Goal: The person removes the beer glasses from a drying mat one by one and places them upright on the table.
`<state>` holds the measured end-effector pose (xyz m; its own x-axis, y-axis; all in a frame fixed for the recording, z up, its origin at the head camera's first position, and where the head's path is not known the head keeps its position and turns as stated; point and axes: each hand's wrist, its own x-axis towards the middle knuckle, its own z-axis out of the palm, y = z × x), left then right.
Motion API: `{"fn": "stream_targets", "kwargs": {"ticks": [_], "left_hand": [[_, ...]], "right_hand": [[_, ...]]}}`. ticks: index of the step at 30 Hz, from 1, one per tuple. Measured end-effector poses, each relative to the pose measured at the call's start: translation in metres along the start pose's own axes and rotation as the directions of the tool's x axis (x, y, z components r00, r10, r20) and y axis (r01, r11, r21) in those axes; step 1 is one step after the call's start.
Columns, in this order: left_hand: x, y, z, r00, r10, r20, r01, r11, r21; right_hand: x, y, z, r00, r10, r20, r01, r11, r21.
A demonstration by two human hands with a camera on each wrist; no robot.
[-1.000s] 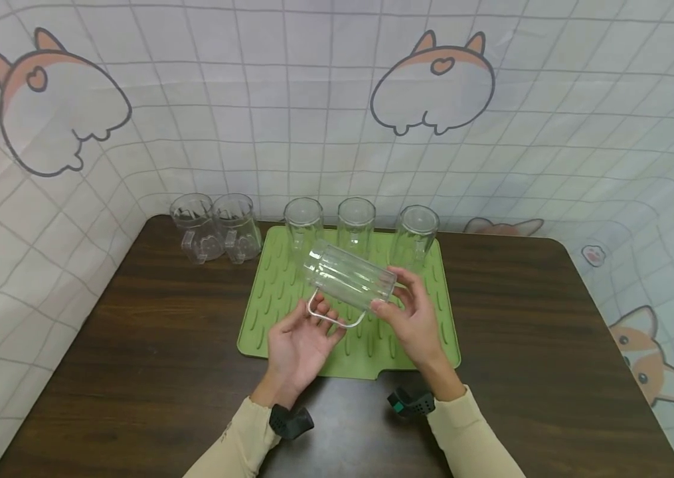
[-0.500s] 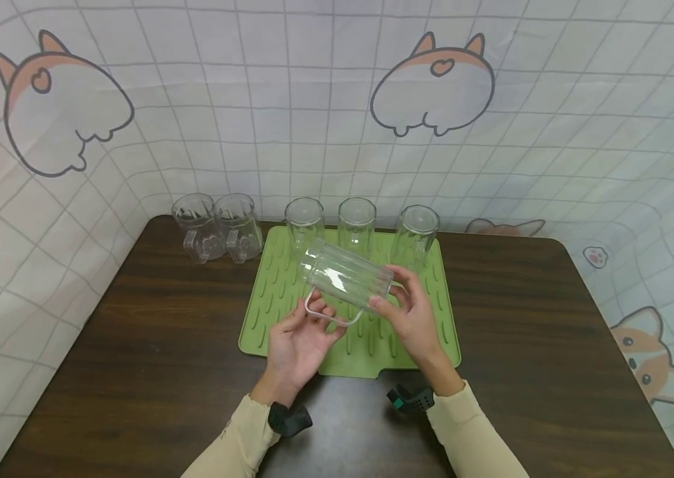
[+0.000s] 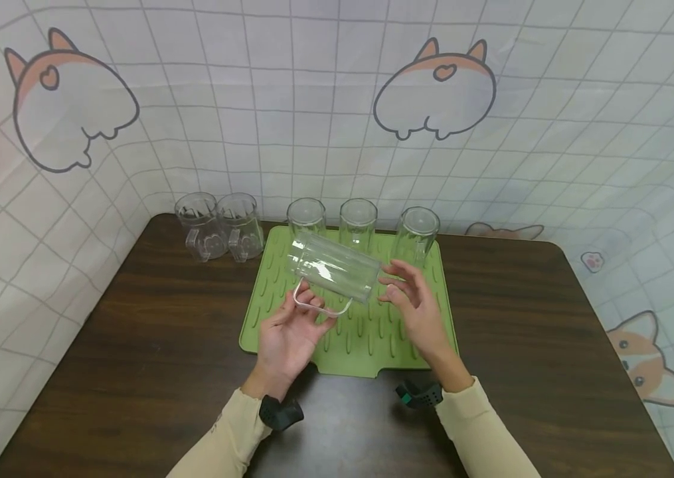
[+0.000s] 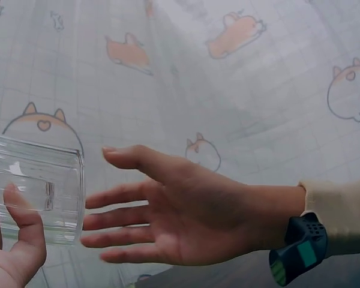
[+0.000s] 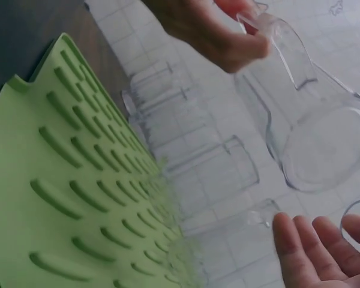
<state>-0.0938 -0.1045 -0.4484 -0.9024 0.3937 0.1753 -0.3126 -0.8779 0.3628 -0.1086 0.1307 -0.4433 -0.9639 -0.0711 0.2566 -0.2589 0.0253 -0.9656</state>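
Observation:
My left hand (image 3: 289,335) grips the handle of a clear glass mug (image 3: 333,265), which is tilted on its side in the air over a green drying mat (image 3: 360,355). Beside the mug's right end, my right hand (image 3: 421,312) has its thumb and fingers spread. In the left wrist view, a narrow gap separates the right hand's fingertips (image 4: 91,223) from the end of the mug (image 4: 66,180). The right wrist view shows the round end of the mug (image 5: 330,147) above the right fingertips (image 5: 288,234), and the left hand (image 5: 228,45) curled on the handle.
Three upturned glass mugs (image 3: 358,222) stand along the mat's back edge. Two more mugs (image 3: 242,229) are on the dark wooden table (image 3: 151,358) at its back left. A white patterned cloth (image 3: 289,106) hangs behind and around the table.
The right hand has let go of the mug's end and drawn slightly right. The left hand has carried the mug a little to the left.

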Motion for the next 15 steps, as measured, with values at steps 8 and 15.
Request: {"fn": "stream_targets", "kwargs": {"ticks": [8, 15], "left_hand": [[0.002, 0.016, 0.002, 0.998, 0.021, 0.052, -0.023, 0.999, 0.036], [0.001, 0.031, 0.002, 0.991, 0.053, 0.124, -0.069, 0.989, 0.127]], "right_hand": [[0.000, -0.014, -0.015, 0.998, -0.057, -0.007, 0.056, 0.991, -0.125], [0.001, -0.021, -0.032, 0.995, -0.095, -0.006, 0.091, 0.965, -0.247]]}}
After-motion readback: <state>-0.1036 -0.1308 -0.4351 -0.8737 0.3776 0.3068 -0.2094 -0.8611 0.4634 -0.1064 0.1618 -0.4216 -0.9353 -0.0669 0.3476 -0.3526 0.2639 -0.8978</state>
